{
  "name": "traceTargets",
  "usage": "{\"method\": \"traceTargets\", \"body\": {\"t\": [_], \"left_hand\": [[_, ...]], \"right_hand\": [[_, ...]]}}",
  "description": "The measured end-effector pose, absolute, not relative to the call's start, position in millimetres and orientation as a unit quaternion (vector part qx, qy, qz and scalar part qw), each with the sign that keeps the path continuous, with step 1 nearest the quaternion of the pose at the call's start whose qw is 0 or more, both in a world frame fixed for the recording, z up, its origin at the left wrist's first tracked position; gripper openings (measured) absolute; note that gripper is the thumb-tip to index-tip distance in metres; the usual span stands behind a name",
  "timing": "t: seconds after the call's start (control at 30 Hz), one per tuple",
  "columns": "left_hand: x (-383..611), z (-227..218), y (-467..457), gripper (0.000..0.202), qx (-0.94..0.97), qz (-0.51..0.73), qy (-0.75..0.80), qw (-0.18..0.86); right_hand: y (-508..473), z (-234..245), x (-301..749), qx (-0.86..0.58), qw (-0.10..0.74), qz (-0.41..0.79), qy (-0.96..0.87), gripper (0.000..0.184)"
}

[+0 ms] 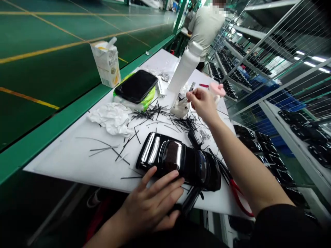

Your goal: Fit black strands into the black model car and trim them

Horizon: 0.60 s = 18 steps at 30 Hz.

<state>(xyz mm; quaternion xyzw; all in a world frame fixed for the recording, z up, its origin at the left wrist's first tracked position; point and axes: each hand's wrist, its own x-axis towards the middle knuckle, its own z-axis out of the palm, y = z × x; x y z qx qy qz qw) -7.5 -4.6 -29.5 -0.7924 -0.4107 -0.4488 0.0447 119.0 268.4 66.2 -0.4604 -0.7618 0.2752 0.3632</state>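
A glossy black model car (178, 160) lies near the front edge of the white table, its doors swung out to both sides. My left hand (157, 196) rests against its near side with fingers stretched and spread, gripping nothing. Farther off, my right hand (203, 103) pinches thumb and fingertips together just above a small whitish container (180, 109); whatever sits between those fingertips is too small to make out. Thin black strips (155, 112) lie scattered around the container and the car. Red-handled scissors (239, 198) lie beside the car, under my right forearm.
A white bottle (184, 69) stands behind the container, with a pink lidded cup (217, 90) to its right. Farther left are a phone (137, 86) on a green packet, crumpled tissue (111, 119) and a drink carton (106, 65). Racks of black car bodies (258, 144) line the right; a person (207, 29) stands beyond.
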Motion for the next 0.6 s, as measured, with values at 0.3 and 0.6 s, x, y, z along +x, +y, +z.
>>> {"method": "traceTargets", "body": {"t": [0.3, 0.6], "left_hand": [[-4, -27, -5, 0.020, -0.789, -0.446, -0.420, 0.037], [-5, -31, -6, 0.020, -0.788, -0.461, -0.407, 0.034]], "right_hand": [[227, 123, 169, -0.346, 0.574, 0.172, -0.722, 0.023], [75, 87, 191, -0.385, 0.647, 0.203, -0.626, 0.016]]}}
